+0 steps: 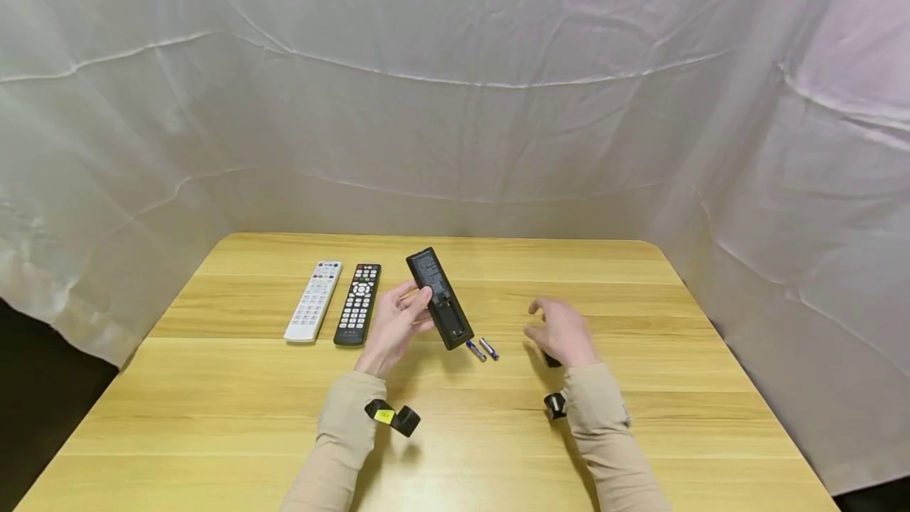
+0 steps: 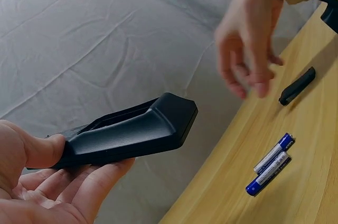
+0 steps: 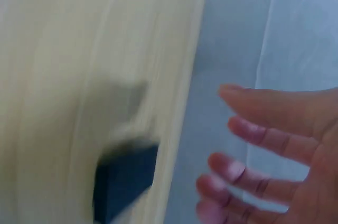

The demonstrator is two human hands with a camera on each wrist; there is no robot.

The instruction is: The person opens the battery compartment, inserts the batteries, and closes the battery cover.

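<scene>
My left hand grips a black remote control between thumb and fingers, its back turned up and the battery compartment uncovered. In the left wrist view the remote is seen from its side. Two blue-and-silver batteries lie side by side on the table just beyond the remote's lower end. My right hand is raised over the table with loosely bent fingers and nothing between them. Beneath it lies a small black battery cover, partly hidden by the hand in the head view and blurred in the right wrist view.
A white remote and another black remote lie buttons up on the left of the wooden table. Pale cloth hangs behind the table and along both sides.
</scene>
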